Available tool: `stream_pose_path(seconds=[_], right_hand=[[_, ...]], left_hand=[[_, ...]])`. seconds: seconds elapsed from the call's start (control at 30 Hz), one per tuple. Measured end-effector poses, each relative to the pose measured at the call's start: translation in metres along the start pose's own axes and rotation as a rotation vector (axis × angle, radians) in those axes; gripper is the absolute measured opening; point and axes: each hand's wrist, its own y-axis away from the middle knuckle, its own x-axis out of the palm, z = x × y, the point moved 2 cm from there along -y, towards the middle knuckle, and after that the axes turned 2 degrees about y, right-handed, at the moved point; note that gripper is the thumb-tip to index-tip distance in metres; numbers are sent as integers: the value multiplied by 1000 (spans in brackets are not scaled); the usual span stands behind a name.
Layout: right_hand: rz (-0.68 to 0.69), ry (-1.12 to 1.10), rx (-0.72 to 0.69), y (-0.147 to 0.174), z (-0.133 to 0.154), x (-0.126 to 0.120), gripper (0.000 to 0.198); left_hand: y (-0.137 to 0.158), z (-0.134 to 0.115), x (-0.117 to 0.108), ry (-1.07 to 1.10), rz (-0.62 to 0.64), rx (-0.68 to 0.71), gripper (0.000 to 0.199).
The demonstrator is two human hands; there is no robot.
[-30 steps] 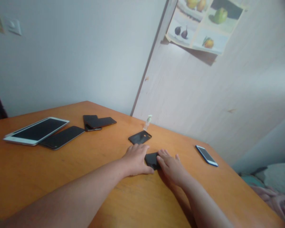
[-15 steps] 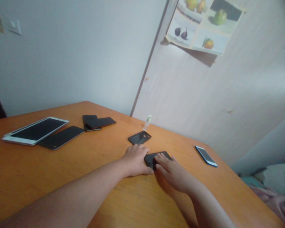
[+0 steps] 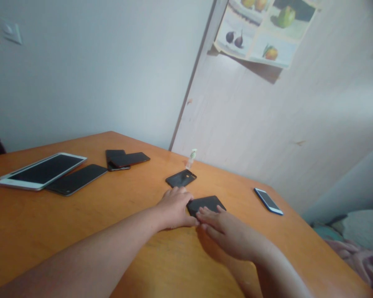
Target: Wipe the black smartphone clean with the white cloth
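A black smartphone (image 3: 207,203) lies flat on the wooden table in front of me. My left hand (image 3: 175,207) grips its left end, thumb at the near corner and fingers towards the far corner. Stretched out flat, the fingers of my right hand (image 3: 225,227) lie over the phone's near edge and partly hide it. Just beyond my left hand is an empty black phone case (image 3: 181,178) with a camera cutout. A small clear bottle with a pump top (image 3: 191,159) stands behind the case.
To the left lie a white tablet (image 3: 12,182), a large black phone (image 3: 79,180) against it, and two crossed dark phones (image 3: 130,159). A blue-edged phone (image 3: 268,201) rests near the table's right edge. Walls bound the far side; bedding (image 3: 360,231) shows beyond the right edge.
My right hand has slid towards me and slightly left, from the phone's face to its near edge, uncovering more of it. The left hand keeps its place. The view has shifted slightly.
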Motion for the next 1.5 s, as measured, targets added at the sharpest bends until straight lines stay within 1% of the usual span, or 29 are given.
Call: stream_pose_path(seconds=[0.03,0.07,0.1,0.2,0.23,0.27,0.3,0.33,0.4,0.43,0.47,0.5,0.53,0.63,0.7,0.73,0.77,0.9,0.97,1.03,1.13,1.17,1.2,1.23,1.27,1.37,1.4,1.43,1.5], right_hand=[[3,-17,-14,1,2,-1,43],[-3,-17,13,2,0,-2,43],[-15,-1,74,1,-6,-4,42],[-41,76,328,0,-29,-6,40],[-42,97,388,0,-33,-6,40],[-44,107,412,0,-34,-6,41],[-49,108,394,0,-32,-6,41],[-54,97,340,1,-28,-6,40],[-50,43,189,2,-17,-5,40],[-42,11,132,3,-13,-4,41],[-34,-11,109,3,-13,-4,41],[-30,-20,124,3,-16,-4,41],[-32,-15,174,3,-22,-4,41],[-53,56,385,2,-45,-5,42],[-52,94,461,3,-52,-5,42],[-53,103,454,3,-49,-5,42],[-56,105,416,3,-43,-5,42],[-65,46,134,4,-5,-5,40],[-42,-1,69,5,1,-5,40],[-37,-7,113,4,-6,-5,40],[-60,65,290,2,-26,-5,41],[-65,91,333,2,-29,-5,42],[-66,109,347,1,-28,-4,42],[-67,116,327,0,-23,-3,42],[-72,114,277,0,-16,-2,41],[-84,52,55,-2,11,1,41],[-78,27,3,-2,16,3,42],[-71,10,-16,-3,16,4,42],[-73,16,41,-5,6,5,43]], left_hand=[[0,0,0,2,0,1,63],[0,0,0,3,2,2,63],[0,0,0,4,4,3,64],[-1,0,0,0,14,0,63],[-1,0,0,-2,16,-4,62],[-1,0,-1,-2,18,-6,62],[0,0,-1,-1,19,-5,63],[0,0,-1,1,18,-4,63],[0,0,-1,6,15,-1,64],[0,0,-1,8,15,-2,65],[0,0,-1,9,18,-3,66],[0,0,-1,10,23,-4,66],[0,0,-1,10,28,-3,66],[0,-1,-1,5,35,3,64],[0,-1,-2,4,35,4,63],[0,-1,-2,4,37,6,63],[0,-1,-2,5,40,9,62],[1,-1,-3,3,41,19,59],[1,-1,-3,1,38,11,58],[1,-1,-3,2,45,7,58],[0,-1,-3,5,54,13,59],[0,-1,-3,6,56,14,59],[0,-1,-3,8,57,12,59],[0,-2,-3,9,61,7,59],[0,-2,-3,12,64,1,60],[1,-4,-4,22,60,-21,59],[1,-4,-4,25,58,-28,59],[1,-4,-5,26,58,-33,59],[1,-4,-4,23,63,-33,59]])
